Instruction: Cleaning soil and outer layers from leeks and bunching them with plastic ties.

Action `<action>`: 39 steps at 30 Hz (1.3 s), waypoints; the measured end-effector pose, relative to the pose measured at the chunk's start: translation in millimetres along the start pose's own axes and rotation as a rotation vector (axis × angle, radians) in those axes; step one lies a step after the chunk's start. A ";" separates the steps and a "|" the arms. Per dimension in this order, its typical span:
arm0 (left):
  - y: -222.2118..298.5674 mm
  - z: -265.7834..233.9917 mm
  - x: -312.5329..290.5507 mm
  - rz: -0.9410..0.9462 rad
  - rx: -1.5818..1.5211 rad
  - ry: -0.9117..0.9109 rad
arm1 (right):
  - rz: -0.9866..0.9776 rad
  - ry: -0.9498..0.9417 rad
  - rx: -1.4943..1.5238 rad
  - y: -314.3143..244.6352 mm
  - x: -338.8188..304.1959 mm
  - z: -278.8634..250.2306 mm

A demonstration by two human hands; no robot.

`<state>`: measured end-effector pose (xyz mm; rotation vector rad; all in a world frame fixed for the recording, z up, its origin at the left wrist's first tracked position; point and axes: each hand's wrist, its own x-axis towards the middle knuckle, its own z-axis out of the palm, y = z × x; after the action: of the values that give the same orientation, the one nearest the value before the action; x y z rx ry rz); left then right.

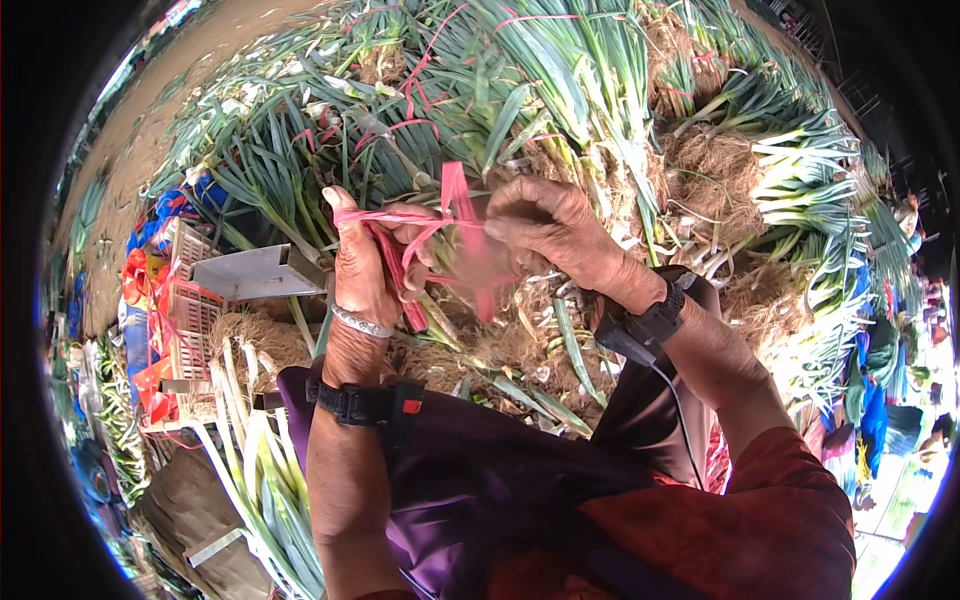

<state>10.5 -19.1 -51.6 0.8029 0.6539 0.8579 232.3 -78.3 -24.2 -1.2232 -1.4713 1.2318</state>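
In front of my lap, my left hand grips several folded strands of pink plastic tying ribbon, its thumb pointing up. A strand runs from the left thumb across to my right hand. The fingers of that hand are curled in a pinch at the ribbon, partly smeared by motion. Between the hands a loop stands up, and a blurred length hangs below. Beneath lie loose leek leaves and brown roots. To the left of my left hand is a bent metal plate.
Piles of tied leeks spread ahead, with root clumps at the right. A plastic crate stands at the left beside orange and blue bags. Loose long leeks lie by my left forearm.
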 end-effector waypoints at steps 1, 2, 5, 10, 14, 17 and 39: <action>-1.2 -0.9 2.3 -0.020 0.020 0.051 | 0.008 0.024 -0.084 0.3 0.8 -2.6; -6.9 -2.6 6.0 0.031 -0.017 0.088 | -0.061 0.022 -0.135 1.6 1.8 -5.6; -14.0 -2.3 12.7 0.067 -0.068 0.192 | -0.188 -0.009 -0.176 9.4 3.1 -13.1; -10.6 -0.6 14.5 0.071 -0.051 0.225 | -0.315 -0.103 -0.150 19.0 1.7 -17.7; -2.1 25.6 13.1 0.109 -0.031 0.387 | -0.330 -0.140 -0.186 11.1 -3.0 -22.7; 0.1 19.9 10.2 0.163 0.025 0.296 | -0.401 -0.134 -0.231 13.9 -2.6 -22.8; -18.1 14.4 -15.0 0.150 0.600 -0.299 | -0.796 0.146 -0.836 12.4 -24.3 -23.2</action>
<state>21.2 -44.0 -56.0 1.5057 0.5923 0.6558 261.0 -97.9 -32.9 -0.9852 -2.1388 -0.0317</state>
